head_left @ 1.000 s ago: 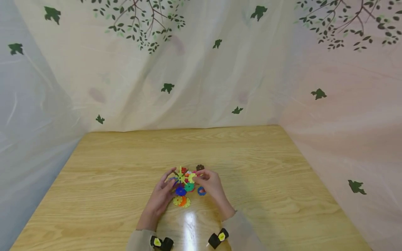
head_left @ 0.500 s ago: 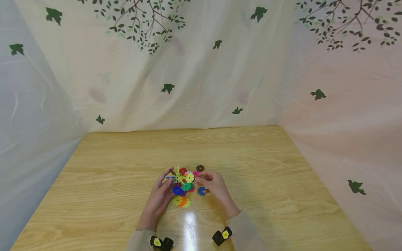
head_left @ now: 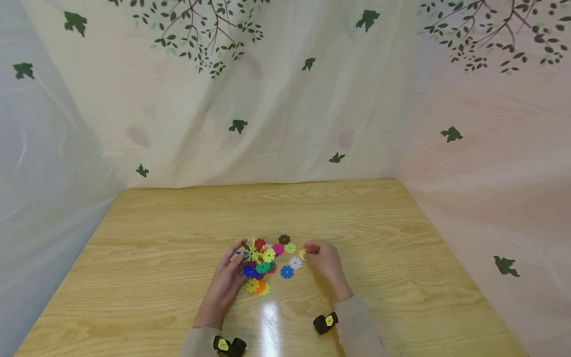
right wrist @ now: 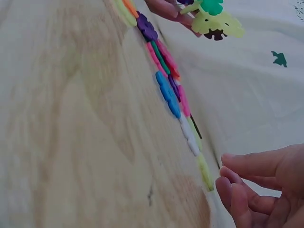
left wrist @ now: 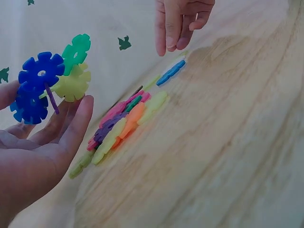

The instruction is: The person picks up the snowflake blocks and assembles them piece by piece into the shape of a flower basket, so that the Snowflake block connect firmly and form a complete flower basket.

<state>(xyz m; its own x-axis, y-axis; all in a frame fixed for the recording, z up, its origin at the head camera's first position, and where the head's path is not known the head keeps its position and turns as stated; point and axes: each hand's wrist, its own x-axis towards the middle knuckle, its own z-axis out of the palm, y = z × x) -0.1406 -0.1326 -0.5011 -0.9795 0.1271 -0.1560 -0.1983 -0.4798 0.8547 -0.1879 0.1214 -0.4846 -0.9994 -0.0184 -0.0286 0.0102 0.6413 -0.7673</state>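
Note:
In the head view my left hand [head_left: 229, 279] holds a joined cluster of interlocking snowflake discs. In the left wrist view the cluster shows blue discs [left wrist: 42, 71], a green disc [left wrist: 77, 49], a yellow disc [left wrist: 73, 84] and an edge-on purple one, raised above the table between thumb and fingers. My right hand [head_left: 325, 263] hovers at the right end of the loose discs. Its fingertips are close beside a yellow disc [right wrist: 205, 172] lying on the table, and nothing shows between them. A white disc [head_left: 295, 263] and a blue disc [head_left: 287, 271] lie just left of this hand.
Loose discs lie around and under the cluster: a brown disc [head_left: 284, 239] at the back, a pink disc [head_left: 278, 249], and yellow and orange discs [head_left: 253, 285] at the front. The wooden table [head_left: 401, 258] meets a printed curtain [head_left: 285, 148] behind.
My right hand has moved right, away from the cluster, uncovering the white disc and a yellow one. The left hand stays in place while the cluster shifts slightly left.

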